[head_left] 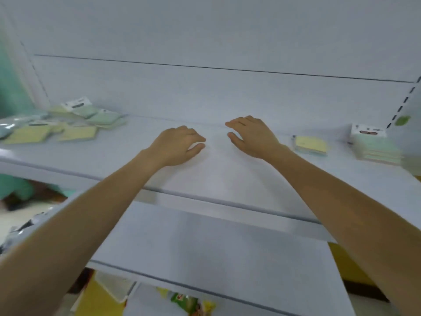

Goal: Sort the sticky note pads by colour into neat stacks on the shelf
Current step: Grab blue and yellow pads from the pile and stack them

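Observation:
Both my hands reach over the middle of a white shelf (216, 174). My left hand (176, 145) hovers palm down with fingers curled loosely, holding nothing. Palm down as well, my right hand (250, 136) has its fingers spread and is empty. A loose pile of yellow and green sticky note pads (66, 124) lies at the shelf's left end. To the right of my right hand lies a single yellow pad (311, 144). Farther right a neat stack of green pads (376, 149) stands by the upright.
A lower white shelf (216, 254) juts out beneath my forearms. Packaged goods (189, 302) show below it. A slotted shelf upright (403, 103) with a green dot sticker rises at the right. The white back panel (205, 92) closes the rear.

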